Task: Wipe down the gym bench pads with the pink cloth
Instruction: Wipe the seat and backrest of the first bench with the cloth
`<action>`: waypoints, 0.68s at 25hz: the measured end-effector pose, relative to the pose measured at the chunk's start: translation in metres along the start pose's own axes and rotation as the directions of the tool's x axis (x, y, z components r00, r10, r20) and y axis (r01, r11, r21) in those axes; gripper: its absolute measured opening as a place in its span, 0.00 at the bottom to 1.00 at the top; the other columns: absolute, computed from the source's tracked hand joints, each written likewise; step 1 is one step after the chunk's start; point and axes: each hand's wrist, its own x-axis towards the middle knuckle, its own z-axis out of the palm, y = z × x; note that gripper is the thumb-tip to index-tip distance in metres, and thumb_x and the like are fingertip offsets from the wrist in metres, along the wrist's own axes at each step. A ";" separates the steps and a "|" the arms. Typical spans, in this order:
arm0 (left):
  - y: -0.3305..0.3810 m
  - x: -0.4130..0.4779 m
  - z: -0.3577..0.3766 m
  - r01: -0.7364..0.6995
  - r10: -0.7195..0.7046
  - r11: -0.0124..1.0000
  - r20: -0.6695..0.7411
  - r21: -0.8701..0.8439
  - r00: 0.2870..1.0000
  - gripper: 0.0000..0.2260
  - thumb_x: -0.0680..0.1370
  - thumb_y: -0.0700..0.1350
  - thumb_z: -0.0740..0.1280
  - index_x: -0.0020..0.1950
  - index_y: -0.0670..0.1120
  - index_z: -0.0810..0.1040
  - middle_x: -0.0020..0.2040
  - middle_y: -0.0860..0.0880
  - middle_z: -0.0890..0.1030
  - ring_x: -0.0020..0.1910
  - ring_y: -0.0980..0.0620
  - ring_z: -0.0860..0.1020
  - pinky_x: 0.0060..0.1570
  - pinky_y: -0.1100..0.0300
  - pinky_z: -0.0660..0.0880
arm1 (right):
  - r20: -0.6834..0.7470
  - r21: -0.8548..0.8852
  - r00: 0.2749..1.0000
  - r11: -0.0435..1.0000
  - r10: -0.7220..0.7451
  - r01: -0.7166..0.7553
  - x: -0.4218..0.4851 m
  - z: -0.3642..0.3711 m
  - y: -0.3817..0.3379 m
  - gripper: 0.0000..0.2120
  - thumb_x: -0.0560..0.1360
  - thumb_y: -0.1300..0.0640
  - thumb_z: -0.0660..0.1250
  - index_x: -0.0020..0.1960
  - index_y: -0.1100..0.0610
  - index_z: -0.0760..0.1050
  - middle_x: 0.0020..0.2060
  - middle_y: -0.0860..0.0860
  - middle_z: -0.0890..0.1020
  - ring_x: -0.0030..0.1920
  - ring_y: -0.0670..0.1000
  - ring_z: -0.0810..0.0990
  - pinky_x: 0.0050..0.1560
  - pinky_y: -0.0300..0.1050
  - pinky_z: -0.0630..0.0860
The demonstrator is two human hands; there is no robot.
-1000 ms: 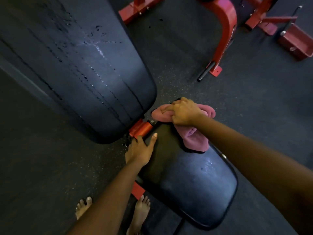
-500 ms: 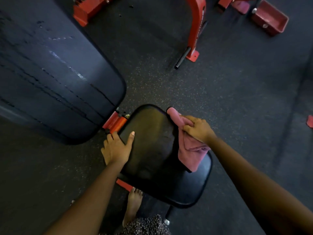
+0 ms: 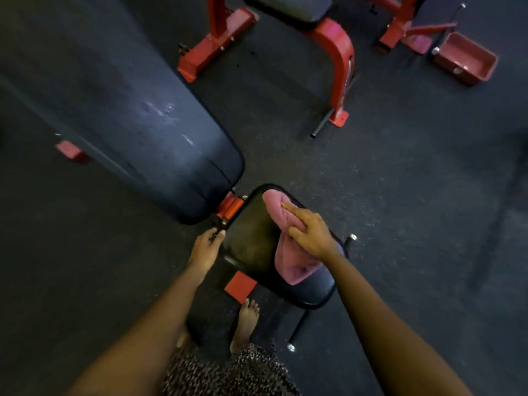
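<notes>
The black seat pad (image 3: pixel 251 241) lies at centre, joined by a red hinge (image 3: pixel 230 207) to the long black back pad (image 3: pixel 134 127), which runs up to the left and shows scuffs and cracks. The pink cloth (image 3: pixel 294 270) lies bunched along the seat pad's right side. My right hand (image 3: pixel 310 231) presses flat on the cloth with straight fingers pointing toward the hinge end. My left hand (image 3: pixel 205 247) is at the seat pad's left corner just below the hinge, thumb and fingers curled on its edge.
Red machine frames (image 3: pixel 340 61) and a red tray (image 3: pixel 465 60) stand on the dark rubber floor beyond the bench. A red foot plate (image 3: pixel 240 287), a black bar with a silver cap (image 3: pixel 297 330) and my bare foot (image 3: pixel 247 321) are under the seat.
My right hand has opened flat on the cloth and slid it toward the seat's hinge end. My left hand has shifted from resting on the pad to its left corner. The view has pulled back.
</notes>
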 end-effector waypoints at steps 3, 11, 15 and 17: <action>0.001 -0.057 -0.051 -0.017 -0.007 0.980 -0.118 -0.197 0.993 0.19 0.80 0.48 0.61 0.70 0.45 0.68 0.69 0.45 0.70 0.67 0.48 0.70 0.61 0.60 0.65 | 0.018 0.038 0.993 0.993 -0.113 0.112 -0.008 0.005 -0.059 0.31 0.66 0.49 0.60 0.69 0.49 0.68 0.65 0.52 0.75 0.63 0.53 0.73 0.64 0.47 0.67; 0.038 -0.099 -0.197 -0.359 0.081 0.820 -0.531 -0.446 0.844 0.20 0.80 0.46 0.61 0.72 0.46 0.65 0.69 0.46 0.69 0.68 0.50 0.68 0.63 0.61 0.63 | -0.164 0.065 0.888 0.893 -0.430 0.445 0.057 -0.004 -0.209 0.29 0.71 0.61 0.68 0.68 0.43 0.64 0.66 0.51 0.72 0.61 0.51 0.71 0.62 0.45 0.66; 0.082 -0.053 -0.284 -0.521 0.110 0.725 -0.671 -0.450 0.733 0.21 0.81 0.48 0.59 0.74 0.47 0.62 0.73 0.47 0.65 0.71 0.52 0.64 0.66 0.61 0.60 | -0.237 -0.027 0.814 0.842 -0.530 0.539 0.128 -0.014 -0.298 0.31 0.70 0.61 0.68 0.70 0.45 0.66 0.67 0.52 0.72 0.57 0.54 0.71 0.58 0.44 0.66; 0.109 -0.020 -0.334 -0.576 0.110 0.676 -0.710 -0.460 0.696 0.22 0.81 0.50 0.56 0.75 0.48 0.59 0.74 0.48 0.63 0.72 0.51 0.63 0.68 0.59 0.59 | -0.284 -0.075 0.767 0.811 -0.575 0.580 0.168 -0.018 -0.347 0.29 0.70 0.59 0.67 0.69 0.45 0.66 0.67 0.53 0.72 0.58 0.53 0.71 0.57 0.42 0.63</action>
